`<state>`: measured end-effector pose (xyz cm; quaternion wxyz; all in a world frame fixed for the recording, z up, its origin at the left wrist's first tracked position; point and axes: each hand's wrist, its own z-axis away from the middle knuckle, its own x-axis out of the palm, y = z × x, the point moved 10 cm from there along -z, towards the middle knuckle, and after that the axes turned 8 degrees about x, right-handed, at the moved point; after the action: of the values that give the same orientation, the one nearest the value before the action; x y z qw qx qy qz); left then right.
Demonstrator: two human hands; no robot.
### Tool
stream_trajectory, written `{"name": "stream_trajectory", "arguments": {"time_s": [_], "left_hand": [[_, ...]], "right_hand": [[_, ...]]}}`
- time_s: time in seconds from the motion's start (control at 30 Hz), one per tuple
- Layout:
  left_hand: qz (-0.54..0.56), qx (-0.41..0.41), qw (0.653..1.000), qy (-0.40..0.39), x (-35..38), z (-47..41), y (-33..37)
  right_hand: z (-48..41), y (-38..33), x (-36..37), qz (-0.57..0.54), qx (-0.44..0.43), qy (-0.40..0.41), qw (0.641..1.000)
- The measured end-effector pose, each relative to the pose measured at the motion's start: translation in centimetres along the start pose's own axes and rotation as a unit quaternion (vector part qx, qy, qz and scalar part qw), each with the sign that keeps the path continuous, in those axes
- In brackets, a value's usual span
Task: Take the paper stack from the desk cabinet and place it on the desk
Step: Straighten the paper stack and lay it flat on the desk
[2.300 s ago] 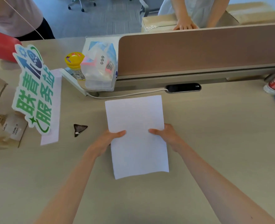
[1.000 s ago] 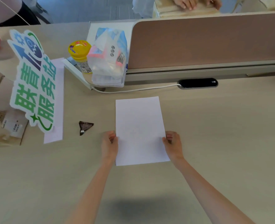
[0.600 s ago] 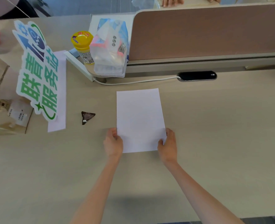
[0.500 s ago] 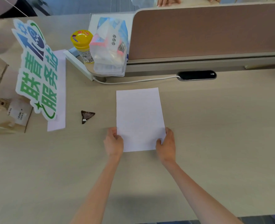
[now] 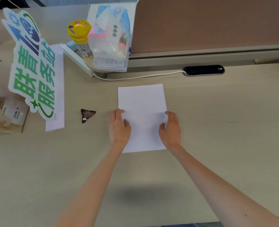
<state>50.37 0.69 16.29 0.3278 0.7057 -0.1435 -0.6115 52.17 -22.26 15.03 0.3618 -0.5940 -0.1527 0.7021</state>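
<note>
Both hands loose, spread: left hand (image 5: 119,128), right hand (image 5: 170,129) flank paper stack (image 5: 142,102) edges; desk (image 5: 225,128) bare rightward.

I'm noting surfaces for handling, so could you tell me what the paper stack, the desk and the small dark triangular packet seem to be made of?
Paper stack: matte white paper, flat with crisp edges. Desk: probably wood-look laminate, pale beige with faint grain and a low sheen. Triangular packet: seemingly glossy foil or plastic film, dark brown and creased with highlights; the exact material is unclear.

left hand (image 5: 119,128) – palm down, fingers loose | right hand (image 5: 170,129) – same
</note>
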Motion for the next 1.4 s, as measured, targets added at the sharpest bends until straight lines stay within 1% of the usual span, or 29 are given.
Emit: {"name": "stream_trajectory", "arguments": {"time_s": [0.07, 0.17, 0.2, 0.27, 0.37, 0.47, 0.6, 0.7, 1.0, 1.07, 1.13, 1.23, 1.3, 1.4], "left_hand": [[-0.079, 0.091, 0.992, -0.039, 1.3, -1.8, 2.0], [-0.173, 0.203, 0.957, -0.11, 4.1, -3.8, 3.6], [-0.192, 0.228, 0.947, -0.121, 4.9, -4.4, 3.7], [-0.217, 0.253, 0.934, -0.127, 6.1, -5.6, 3.4], [-0.232, 0.251, 0.928, -0.146, 7.8, -7.0, 2.3], [-0.221, 0.221, 0.934, -0.171, 9.6, -7.4, 0.4], [-0.257, 0.224, 0.93, -0.139, 10.2, -7.6, -0.2], [-0.261, 0.23, 0.929, -0.123, 10.0, -7.7, -0.1], [-0.281, 0.228, 0.924, -0.122, 9.9, -7.9, 0.0], [-0.29, 0.223, 0.921, -0.135, 10.0, -8.0, 0.1], [-0.292, 0.213, 0.918, -0.164, 10.1, -8.1, 0.2], [-0.272, 0.199, 0.919, -0.203, 9.6, -8.6, 0.7], [-0.257, 0.207, 0.922, -0.202, 8.7, -8.8, 2.0], [-0.221, 0.223, 0.935, -0.167, 6.5, -8.2, 4.8]], "right_hand": [[-1.5, -2.4, 0.6, 0.042, -0.066, -0.007, 0.997], [-3.7, -5.1, 1.8, 0.139, -0.166, 0.0, 0.976], [-4.4, -5.5, 2.4, 0.172, -0.192, 0.002, 0.966], [-5.7, -6.0, 3.8, 0.228, -0.23, -0.004, 0.946], [-7.5, -5.7, 6.0, 0.275, -0.259, -0.036, 0.925], [-8.3, -4.6, 8.0, 0.282, -0.264, -0.074, 0.919], [-8.7, -3.9, 8.3, 0.272, -0.267, -0.051, 0.923], [-8.9, -4.0, 8.3, 0.264, -0.272, -0.045, 0.924], [-9.2, -3.9, 8.5, 0.265, -0.269, -0.046, 0.925], [-9.2, -3.9, 8.6, 0.28, -0.265, -0.06, 0.921], [-9.1, -4.1, 8.6, 0.298, -0.262, -0.086, 0.914], [-9.1, -5.2, 7.9, 0.319, -0.261, -0.118, 0.903], [-8.9, -6.3, 6.4, 0.304, -0.257, -0.106, 0.911], [-7.7, -7.7, 3.5, 0.232, -0.239, -0.067, 0.94]]}}
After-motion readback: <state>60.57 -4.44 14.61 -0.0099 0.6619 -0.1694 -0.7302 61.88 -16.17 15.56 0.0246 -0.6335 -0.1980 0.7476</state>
